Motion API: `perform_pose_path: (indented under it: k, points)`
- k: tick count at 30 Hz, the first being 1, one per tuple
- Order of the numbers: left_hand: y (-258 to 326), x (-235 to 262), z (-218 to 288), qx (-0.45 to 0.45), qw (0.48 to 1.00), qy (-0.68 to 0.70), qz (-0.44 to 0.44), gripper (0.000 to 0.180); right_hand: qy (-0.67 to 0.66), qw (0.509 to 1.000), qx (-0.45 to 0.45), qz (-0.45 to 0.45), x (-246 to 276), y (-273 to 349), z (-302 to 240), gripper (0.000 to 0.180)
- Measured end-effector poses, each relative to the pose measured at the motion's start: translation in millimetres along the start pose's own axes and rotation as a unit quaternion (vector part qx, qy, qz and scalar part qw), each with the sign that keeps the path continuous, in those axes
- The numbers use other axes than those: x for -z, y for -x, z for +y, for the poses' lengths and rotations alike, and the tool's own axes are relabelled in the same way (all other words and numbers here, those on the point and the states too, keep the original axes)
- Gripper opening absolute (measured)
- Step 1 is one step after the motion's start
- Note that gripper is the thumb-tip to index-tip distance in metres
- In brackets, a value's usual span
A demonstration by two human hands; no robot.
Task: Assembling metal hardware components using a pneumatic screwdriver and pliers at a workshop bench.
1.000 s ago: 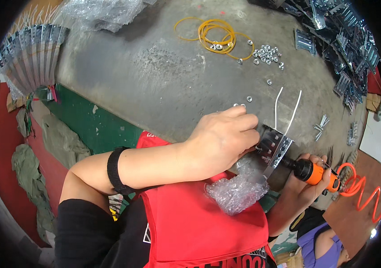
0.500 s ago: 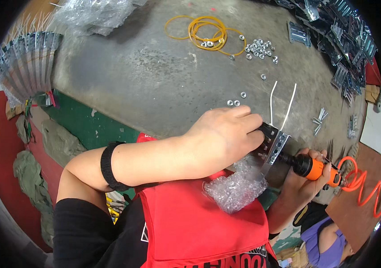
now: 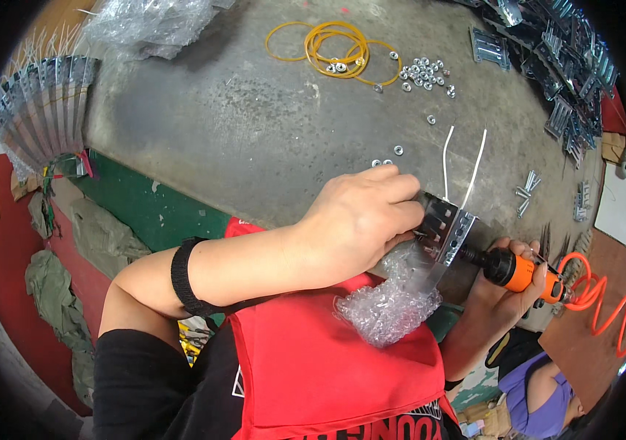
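Observation:
My left hand (image 3: pixel 370 213) has its fingers closed on the left side of a slotted metal bracket (image 3: pixel 456 238) with a dark part beside it; the fingertips are partly hidden. Two thin white strips (image 3: pixel 476 169) stick up from this piece. A crumpled bundle of clear bubble wrap (image 3: pixel 390 314) hangs below it, against the red apron (image 3: pixel 327 352). My right hand (image 3: pixel 522 282) is wrapped round an orange and black air screwdriver (image 3: pixel 520 273). The tool lies almost level, its black tip touching or very close to the bracket's right side.
Loose flanged nuts (image 3: pixel 424 72) and yellow rubber bands (image 3: pixel 336 50) lie on the grey worktop (image 3: pixel 203 139). Several screws (image 3: pixel 526 193) are at right, below piled metal brackets (image 3: pixel 562 66). An orange coiled hose (image 3: pixel 584 290) trails right. Wrapped strips (image 3: pixel 41 103) stand at left. Another person (image 3: pixel 540 396) sits at lower right.
My left hand has shifted slightly left, showing more of the dark part beside the bracket. The screwdriver stays at the bracket's right side. The whole view has shifted a little.

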State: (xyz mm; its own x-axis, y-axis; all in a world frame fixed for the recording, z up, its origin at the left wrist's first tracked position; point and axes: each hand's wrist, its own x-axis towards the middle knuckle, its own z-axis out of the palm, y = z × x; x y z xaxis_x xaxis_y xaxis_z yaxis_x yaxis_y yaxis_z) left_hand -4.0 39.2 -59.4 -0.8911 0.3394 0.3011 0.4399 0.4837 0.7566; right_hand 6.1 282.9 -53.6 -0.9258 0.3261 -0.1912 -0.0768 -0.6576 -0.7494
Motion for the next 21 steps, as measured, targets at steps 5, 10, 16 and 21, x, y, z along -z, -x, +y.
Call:
perform_pose_path:
  k: [5,10,16,21]
  points:
    - [-7.4,5.3,15.0,0.012,0.998,-0.05,-0.022,0.017,-0.002,1.0,0.002,0.017,-5.2,0.5,-1.3,0.033]
    - [-11.8,7.2,11.5,-0.004,0.997,-0.035,-0.065,0.02,-0.043,0.998,-0.027,0.03,-5.1,3.2,-3.0,0.027]
    - [-7.3,8.7,12.7,-0.014,0.994,-0.071,-0.078,0.021,-0.02,0.994,-0.024,0.105,-25.9,12.6,1.5,0.031]
    - [-5.4,1.1,11.1,-0.027,0.996,-0.067,-0.059,0.021,-0.03,0.992,-0.043,0.117,-29.6,11.6,-0.8,0.032]
